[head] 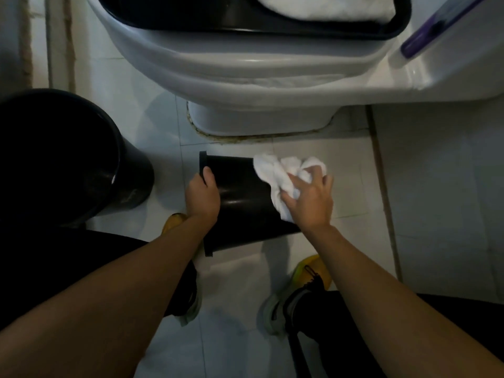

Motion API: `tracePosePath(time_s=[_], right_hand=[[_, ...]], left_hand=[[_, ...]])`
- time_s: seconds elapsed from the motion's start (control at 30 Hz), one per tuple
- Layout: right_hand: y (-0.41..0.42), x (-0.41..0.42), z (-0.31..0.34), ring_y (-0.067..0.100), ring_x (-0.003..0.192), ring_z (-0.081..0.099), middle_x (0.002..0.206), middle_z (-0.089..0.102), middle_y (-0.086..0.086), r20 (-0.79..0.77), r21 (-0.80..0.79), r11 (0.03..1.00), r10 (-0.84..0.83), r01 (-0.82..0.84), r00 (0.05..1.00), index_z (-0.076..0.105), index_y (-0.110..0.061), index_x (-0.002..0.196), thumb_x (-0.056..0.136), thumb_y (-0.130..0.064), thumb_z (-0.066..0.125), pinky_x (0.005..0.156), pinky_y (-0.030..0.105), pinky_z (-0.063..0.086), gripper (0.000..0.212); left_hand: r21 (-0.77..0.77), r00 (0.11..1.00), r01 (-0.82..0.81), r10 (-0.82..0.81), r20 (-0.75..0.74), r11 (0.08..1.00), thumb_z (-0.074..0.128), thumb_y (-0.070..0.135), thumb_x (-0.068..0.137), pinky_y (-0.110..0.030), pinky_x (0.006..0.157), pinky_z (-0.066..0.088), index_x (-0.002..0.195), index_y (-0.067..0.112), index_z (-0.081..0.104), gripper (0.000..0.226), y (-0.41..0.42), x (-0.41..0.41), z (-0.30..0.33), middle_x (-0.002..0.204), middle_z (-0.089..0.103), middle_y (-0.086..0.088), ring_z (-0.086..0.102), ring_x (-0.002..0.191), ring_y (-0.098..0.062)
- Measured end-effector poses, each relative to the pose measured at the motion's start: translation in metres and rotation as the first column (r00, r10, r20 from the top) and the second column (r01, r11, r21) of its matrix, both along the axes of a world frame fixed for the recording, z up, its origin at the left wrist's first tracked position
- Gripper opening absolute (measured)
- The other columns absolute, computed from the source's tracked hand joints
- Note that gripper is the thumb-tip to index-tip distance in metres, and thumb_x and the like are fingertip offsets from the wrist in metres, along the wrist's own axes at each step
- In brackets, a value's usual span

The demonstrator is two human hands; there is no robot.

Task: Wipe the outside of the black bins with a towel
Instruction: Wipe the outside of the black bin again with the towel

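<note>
A small black bin lies on its side over the white floor tiles, rim to the left and base to the right. My left hand grips it near the rim, thumb on top of the wall. My right hand holds a crumpled white towel and presses it against the bin's wall near the base end. A larger black bin stands upright at the left.
A white toilet rises just beyond the small bin, with a black tray holding white towels on top. A purple-handled item lies at the upper right. My feet in yellow-soled shoes stand on the tiled floor.
</note>
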State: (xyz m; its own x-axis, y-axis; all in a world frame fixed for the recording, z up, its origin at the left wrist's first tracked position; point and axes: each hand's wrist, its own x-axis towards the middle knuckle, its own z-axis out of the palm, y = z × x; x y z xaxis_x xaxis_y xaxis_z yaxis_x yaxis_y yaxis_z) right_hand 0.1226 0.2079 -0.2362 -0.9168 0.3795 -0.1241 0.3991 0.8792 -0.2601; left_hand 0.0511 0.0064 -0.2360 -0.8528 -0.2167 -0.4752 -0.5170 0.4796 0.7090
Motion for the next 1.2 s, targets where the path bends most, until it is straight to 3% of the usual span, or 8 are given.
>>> tracePosePath(time_s=[0.27,0.47,0.63,0.7,0.8,0.9,1.07,1.2], right_hand=[[0.018,-0.044,0.002,0.031,0.125,0.034,0.137,0.040,0.002,0.176,-0.060,0.936,-0.333,0.348,0.926,0.071,-0.018,0.112,0.085,-0.045,0.068,0.086,0.034,0.042,0.039],[-0.004,0.034,0.002,0.029,0.104,0.040,0.119,0.056,0.006,-0.074,0.043,0.994,0.103,-0.100,0.992,0.069,-0.030,0.116,0.079,-0.042,0.068,0.068,0.033,0.050,0.039],[0.019,0.035,-0.006,0.032,0.100,0.042,0.115,0.059,0.009,-0.077,0.098,0.944,0.322,-0.314,0.944,0.070,-0.030,0.117,0.080,-0.047,0.057,0.062,0.034,0.052,0.043],[0.027,0.007,-0.003,0.035,0.108,0.042,0.121,0.055,0.009,-0.049,0.037,0.981,0.192,-0.190,0.980,0.071,-0.031,0.114,0.081,-0.047,0.060,0.069,0.037,0.051,0.038],[0.030,-0.037,-0.001,0.033,0.121,0.037,0.132,0.045,0.004,0.154,-0.058,0.974,-0.208,0.219,0.966,0.070,-0.022,0.113,0.086,-0.044,0.063,0.089,0.038,0.045,0.036],[0.019,-0.041,0.003,0.030,0.122,0.036,0.133,0.044,0.002,0.146,-0.035,0.954,-0.290,0.298,0.946,0.069,-0.020,0.112,0.087,-0.040,0.062,0.088,0.036,0.046,0.033],[-0.018,0.023,-0.001,0.031,0.106,0.038,0.121,0.054,0.008,-0.056,0.067,0.997,-0.036,0.039,0.998,0.066,-0.023,0.120,0.079,-0.039,0.069,0.068,0.036,0.052,0.044],[-0.059,0.060,-0.011,0.036,0.099,0.042,0.118,0.061,0.012,-0.073,0.141,0.976,0.175,-0.164,0.982,0.063,-0.020,0.129,0.082,-0.039,0.058,0.064,0.037,0.051,0.051]], left_hand=[[-0.036,1.000,-0.013,0.012,-0.016,0.999,0.030,0.035,0.105,-0.038,0.077,0.051,0.088,0.001,0.059,0.048,0.002,0.005,0.003,0.083,0.060,-0.015,0.061,0.081,-0.028],[-0.081,0.997,0.051,-0.046,0.057,0.995,0.029,0.039,0.104,-0.034,0.078,0.047,0.095,0.002,0.060,0.050,-0.002,-0.006,0.000,0.091,0.062,-0.015,0.060,0.085,-0.027],[-0.083,0.987,0.068,-0.055,0.151,0.994,0.029,0.037,0.104,-0.034,0.077,0.047,0.093,0.006,0.057,0.044,0.005,-0.023,0.003,0.091,0.061,-0.014,0.060,0.087,-0.028],[-0.113,0.983,0.046,-0.025,0.179,0.993,0.029,0.037,0.104,-0.034,0.079,0.047,0.101,0.002,0.059,0.046,0.005,-0.026,0.002,0.094,0.060,-0.015,0.059,0.088,-0.028],[-0.122,0.986,0.041,-0.020,0.165,0.992,0.029,0.035,0.104,-0.032,0.076,0.044,0.106,-0.002,0.060,0.048,0.004,-0.023,0.001,0.092,0.058,-0.013,0.057,0.086,-0.027],[-0.136,0.989,0.023,-0.003,0.148,0.990,0.030,0.034,0.104,-0.031,0.072,0.043,0.108,-0.004,0.060,0.049,0.002,-0.020,-0.001,0.090,0.057,-0.013,0.059,0.087,-0.028],[-0.195,0.994,0.036,-0.015,0.111,0.980,0.028,0.032,0.105,-0.029,0.071,0.039,0.108,-0.005,0.061,0.050,0.003,-0.017,-0.001,0.092,0.059,-0.015,0.059,0.088,-0.028],[-0.185,0.992,0.037,-0.014,0.128,0.982,0.029,0.032,0.105,-0.030,0.074,0.040,0.110,-0.008,0.060,0.051,0.005,-0.026,-0.005,0.106,0.063,-0.024,0.061,0.097,-0.034]])
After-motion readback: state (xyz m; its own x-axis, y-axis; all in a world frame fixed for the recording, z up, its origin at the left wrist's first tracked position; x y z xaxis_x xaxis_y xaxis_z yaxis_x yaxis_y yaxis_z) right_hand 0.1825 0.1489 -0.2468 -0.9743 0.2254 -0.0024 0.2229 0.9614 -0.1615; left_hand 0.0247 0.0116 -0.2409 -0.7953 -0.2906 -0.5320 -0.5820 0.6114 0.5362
